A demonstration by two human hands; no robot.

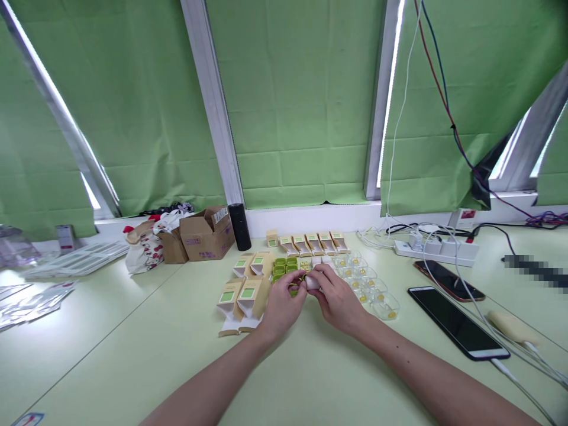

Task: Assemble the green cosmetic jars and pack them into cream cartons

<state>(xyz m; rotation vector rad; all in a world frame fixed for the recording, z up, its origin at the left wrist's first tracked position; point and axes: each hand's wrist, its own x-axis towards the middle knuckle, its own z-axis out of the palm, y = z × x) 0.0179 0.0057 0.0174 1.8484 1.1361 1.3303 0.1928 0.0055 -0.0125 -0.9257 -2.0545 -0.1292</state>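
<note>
My left hand (281,307) and my right hand (338,299) meet over the middle of the pale green table (133,355). Both pinch a small white rounded piece (312,283) between their fingertips. Just behind them lie several small green trays (284,267). To the right stand several clear plastic shells with yellow dots (368,284). On the left lie open tan cartons with green labels (244,293). A row of small tan boxes (310,242) stands further back.
Two phones (457,322) (448,279) and a white power strip (439,248) with cables lie at the right. A black cylinder (239,226), brown cardboard boxes (206,235) and a printed bag (144,248) sit back left. Flat packets (75,260) lie far left.
</note>
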